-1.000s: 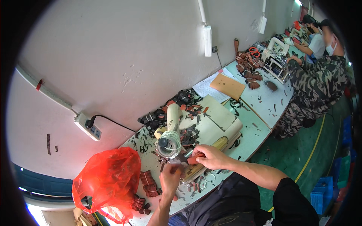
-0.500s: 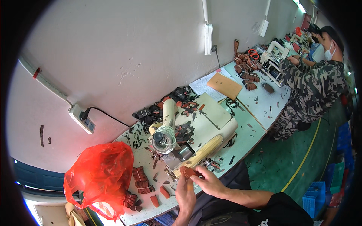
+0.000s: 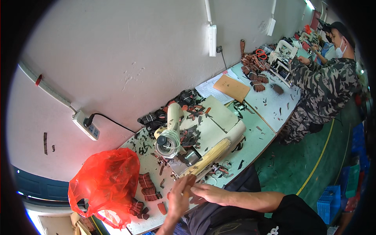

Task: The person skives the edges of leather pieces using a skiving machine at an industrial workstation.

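Note:
Both my hands are in front of the cream skiving machine [image 3: 223,117], close to the table's near edge. My left hand [image 3: 178,199] is closed, with a reddish-brown leather piece [image 3: 190,181] at its fingertips. Beside it, almost touching, my right hand [image 3: 211,194] is closed too. A brown leather piece [image 3: 197,200] shows under its fingers; motion blurs the exact grip. One loose reddish-brown piece [image 3: 161,208] lies on the table left of my left hand, and another is partly covered by that hand.
Tied bundles of brown strips [image 3: 149,188] lie beside a red plastic bag [image 3: 105,184] at the left. Dark scraps litter the machine and table [image 3: 254,131]. A brown envelope [image 3: 232,87] lies on papers. A co-worker in camouflage [image 3: 325,86] works at the far right.
My hands, together on one leather piece before, have come slightly apart. The left has moved left and up, over one loose piece; the right has dropped a little lower.

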A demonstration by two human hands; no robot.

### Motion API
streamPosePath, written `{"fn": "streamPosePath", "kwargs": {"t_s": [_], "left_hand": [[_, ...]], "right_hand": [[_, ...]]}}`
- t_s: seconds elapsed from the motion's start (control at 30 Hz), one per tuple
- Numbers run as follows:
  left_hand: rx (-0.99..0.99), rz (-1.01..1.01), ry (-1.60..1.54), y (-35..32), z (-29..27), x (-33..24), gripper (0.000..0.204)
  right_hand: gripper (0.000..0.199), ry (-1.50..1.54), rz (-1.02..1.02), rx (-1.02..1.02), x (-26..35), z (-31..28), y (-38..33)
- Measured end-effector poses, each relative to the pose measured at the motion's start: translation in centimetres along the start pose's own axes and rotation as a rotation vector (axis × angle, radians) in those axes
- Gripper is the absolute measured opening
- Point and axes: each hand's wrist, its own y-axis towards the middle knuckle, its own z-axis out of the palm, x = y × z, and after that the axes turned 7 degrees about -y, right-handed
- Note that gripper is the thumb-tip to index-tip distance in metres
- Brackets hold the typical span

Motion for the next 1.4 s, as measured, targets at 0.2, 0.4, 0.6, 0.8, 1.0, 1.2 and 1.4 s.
{"fn": "streamPosePath", "kwargs": {"t_s": [0.2, 0.4, 0.6, 0.8, 1.0, 1.2, 1.4], "left_hand": [[0.151, -0.456, -0.443, 3.2, -3.9, 2.8, 0.027], [0.134, -0.628, -0.449, 5.2, -3.9, 3.4, 0.020], [0.070, -0.679, -0.436, 5.8, -3.8, 3.0, 0.024], [0.115, -0.623, -0.512, 6.3, -2.8, 2.5, 0.023], [0.171, -0.544, -0.661, 5.1, -3.9, 0.9, 0.024], [0.121, -0.573, -0.452, 5.1, -3.6, 3.5, 0.023], [0.036, -0.669, -0.442, 6.2, -2.7, 1.4, 0.026]], "right_hand": [[0.028, -0.916, -0.224, -0.148, 2.9, -4.3, 0.6], [0.021, -1.306, -0.483, -0.543, 5.3, -6.2, 2.6], [0.023, -1.523, -0.663, -0.634, 5.2, -5.7, 3.0], [0.021, -1.642, -0.643, -0.636, 4.7, -6.0, 4.2], [0.015, -1.428, -1.165, -0.612, 4.8, -6.5, 2.3], [0.014, -1.445, -1.145, -0.584, 4.9, -6.3, 2.3], [0.010, -1.426, -0.634, -0.453, 4.8, -7.2, 2.9]]}}
